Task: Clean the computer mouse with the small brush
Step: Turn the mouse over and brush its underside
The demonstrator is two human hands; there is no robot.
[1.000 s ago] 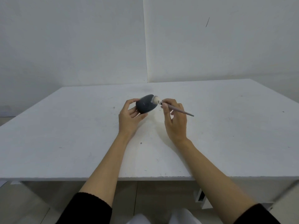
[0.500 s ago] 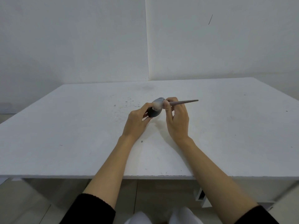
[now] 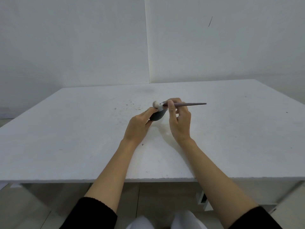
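Two bare arms reach out over the white surface (image 3: 66,138). The left hand (image 3: 137,128) has its grip closed on the dark mouse (image 3: 157,115) in the middle of the surface — tipped up on end. The right hand (image 3: 179,123) pinches the small brush (image 3: 179,104), its handle pointing right and its fluffy white tip at the mouse's top; farther back lie tiny brown crumbs (image 3: 130,105).

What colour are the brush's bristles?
Pale cream-white bristles on the thin grey-handled brush, head view.
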